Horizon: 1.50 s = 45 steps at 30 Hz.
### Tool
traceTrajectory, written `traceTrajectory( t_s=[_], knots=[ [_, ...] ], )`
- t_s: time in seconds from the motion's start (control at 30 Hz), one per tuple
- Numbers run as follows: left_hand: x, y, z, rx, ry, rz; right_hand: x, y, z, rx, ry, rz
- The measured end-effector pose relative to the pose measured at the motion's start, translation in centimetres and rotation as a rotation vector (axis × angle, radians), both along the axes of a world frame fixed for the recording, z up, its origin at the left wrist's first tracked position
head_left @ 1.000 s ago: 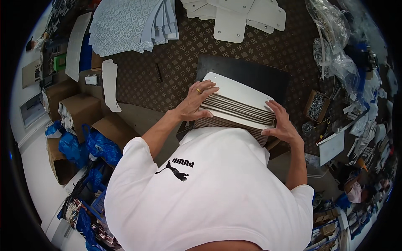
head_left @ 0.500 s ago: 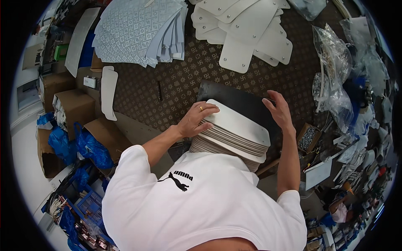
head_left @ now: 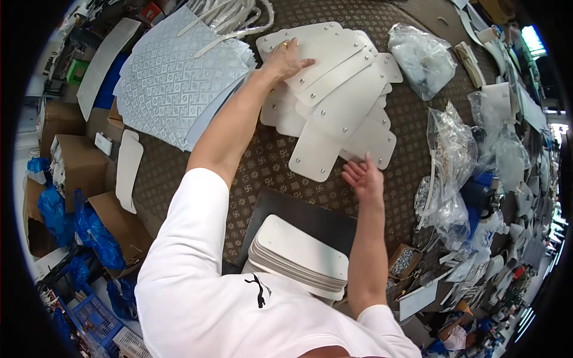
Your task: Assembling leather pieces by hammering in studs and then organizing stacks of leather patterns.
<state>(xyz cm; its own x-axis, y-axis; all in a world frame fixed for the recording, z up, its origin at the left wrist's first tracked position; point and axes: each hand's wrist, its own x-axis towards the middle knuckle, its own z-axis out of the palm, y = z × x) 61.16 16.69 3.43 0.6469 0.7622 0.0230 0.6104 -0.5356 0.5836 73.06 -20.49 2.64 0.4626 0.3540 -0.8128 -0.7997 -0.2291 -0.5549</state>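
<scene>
A loosely fanned pile of white panels [head_left: 343, 113] with rounded corners and small metal studs lies at the far middle of the table. My left hand [head_left: 285, 61] reaches to the pile's far left, its fingers stretched over the top panel. Just short of the pile's near right edge is my right hand [head_left: 365, 178], empty, its fingers apart and slightly bent. Close to my body, a neat stack of similar white panels [head_left: 301, 241] rests on a dark flat sheet [head_left: 280, 206]. My shirt covers the stack's near side.
Fanned pale-blue patterned sheets [head_left: 179, 77] lie far left, with coiled strips [head_left: 242, 12] behind. Right of the pile sits a clear plastic bag [head_left: 422, 58]. A small box of metal pieces [head_left: 404, 261] is beyond my right forearm. Cardboard boxes [head_left: 119, 230] stand left.
Both hands have left the near stack and moved forward to the fanned pile. The left now lies over its top panel. The view has shifted forward too.
</scene>
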Motion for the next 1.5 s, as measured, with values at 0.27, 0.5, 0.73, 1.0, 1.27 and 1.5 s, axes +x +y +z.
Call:
traceTrajectory(
  t_s=[0.27,0.5,0.73,1.0,1.27,1.5],
  knots=[
    [4.1,-5.0,1.1,-0.044,0.256,-0.212,-0.8,1.0,0.8,-0.009,-0.086,0.027],
    [2.1,-16.0,2.9,-0.005,0.167,-0.377,-1.1,-0.2,-0.2,0.13,-0.202,-0.005],
    [0.2,-18.3,2.4,-0.801,-0.142,-0.17,1.6,-5.0,1.6,0.277,-0.163,0.083],
    [-2.6,-22.0,1.9,-1.268,-0.506,-0.05,0.4,-7.2,1.5,0.359,-0.364,0.03],
    [-7.0,-22.3,1.4,-1.445,-0.274,-0.22,-3.6,-9.9,-0.2,0.395,-0.074,0.07],
    [-7.2,-23.1,4.7,-1.549,-0.54,-0.299,2.8,-12.3,7.0,0.508,-0.49,0.19]
  ],
)
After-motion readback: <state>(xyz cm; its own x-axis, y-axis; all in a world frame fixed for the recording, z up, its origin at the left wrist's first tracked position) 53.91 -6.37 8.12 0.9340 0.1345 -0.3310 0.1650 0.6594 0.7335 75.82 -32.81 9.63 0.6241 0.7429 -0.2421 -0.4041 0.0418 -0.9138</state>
